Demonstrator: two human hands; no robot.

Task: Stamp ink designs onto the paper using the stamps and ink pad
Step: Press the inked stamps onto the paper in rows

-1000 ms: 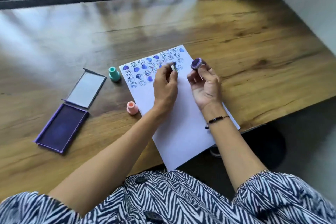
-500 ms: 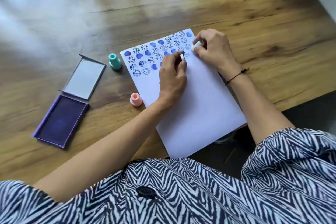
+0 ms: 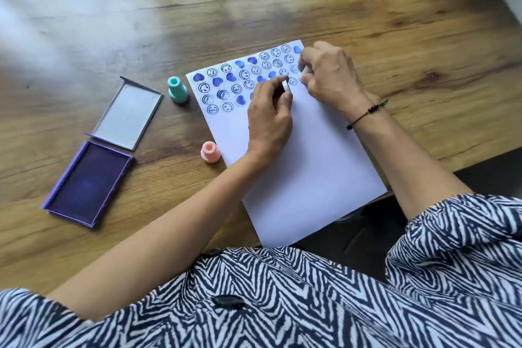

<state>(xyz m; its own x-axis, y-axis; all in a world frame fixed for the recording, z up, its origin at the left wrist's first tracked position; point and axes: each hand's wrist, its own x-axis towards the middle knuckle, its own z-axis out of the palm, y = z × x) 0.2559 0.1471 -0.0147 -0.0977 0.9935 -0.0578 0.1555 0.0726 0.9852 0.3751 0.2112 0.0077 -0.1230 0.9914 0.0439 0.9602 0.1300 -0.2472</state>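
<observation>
A white sheet of paper [image 3: 305,167] lies at an angle on the brown wood-grain counter [image 3: 395,22], its near corner jutting past the counter's edge. Its far end is covered with rows of blue stamped prints [image 3: 243,76]: round smiley faces mixed with solid hearts. The left hand [image 3: 269,118] rests on the paper with its fingers curled, pinching a small white stamp [image 3: 286,85] at the edge of the printed rows. The right hand [image 3: 330,76], with a thin dark cord bracelet [image 3: 367,113] on the wrist, is closed around another small white stamp [image 3: 304,72], pressed down near the paper's far right edge; most of that stamp is hidden by the fingers. A teal plastic stamp [image 3: 178,90] stands upright just beside the paper's far left corner, and a pink plastic stamp [image 3: 210,152] stands just beside its left edge, nearer the person. Farther left, well apart from the paper, the purple ink pad [image 3: 87,183] lies open, its grey-lined lid [image 3: 128,116] flat on the counter.
</observation>
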